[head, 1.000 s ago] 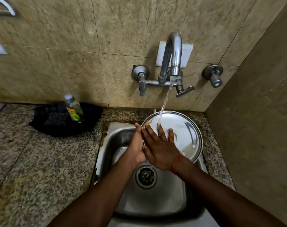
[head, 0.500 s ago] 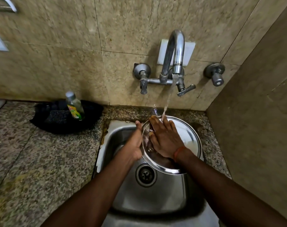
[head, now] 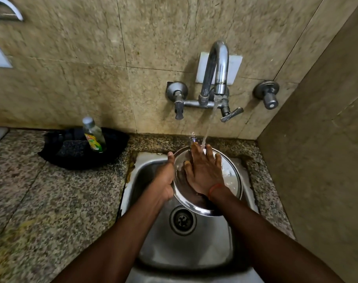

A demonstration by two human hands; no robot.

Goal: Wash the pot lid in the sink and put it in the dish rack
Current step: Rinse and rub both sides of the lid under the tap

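Head: left grip holds pot lid by left rim.

Head view, single wide-angle camera: looking down and forward from close above the sink, facing the tiled wall and tap.

Both forearms reach forward, converging. The left hand curls round the left rim of the pot lid, thumb pointing forward. The right hand lies flat on the lid's face, fingers straight and slightly spread.
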